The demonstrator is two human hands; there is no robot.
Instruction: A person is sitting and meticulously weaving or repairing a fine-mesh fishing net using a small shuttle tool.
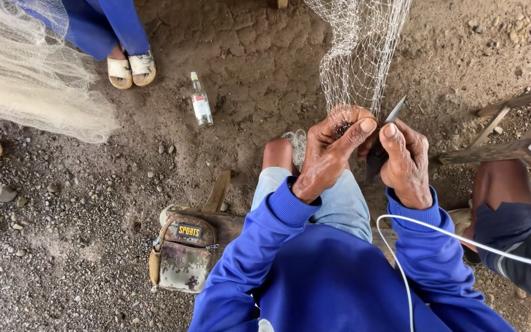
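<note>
A white fishing net [359,55] hangs down from above to my hands. My left hand [330,154] pinches the net's lower edge between thumb and fingers. My right hand [404,163] sits just right of it and grips a dark-handled tool whose thin grey blade [395,110] sticks up beside the mesh. Both arms wear blue sleeves. I sit with my knee [278,150] in light blue shorts under the hands.
A clear glass bottle [201,101] lies on the dirt floor. A camouflage pouch [184,253] rests on a wooden bench at lower left. Another net heap [29,74] is upper left, by a person's sandalled feet [130,67]. A wooden frame [511,132] and another person's leg are at right.
</note>
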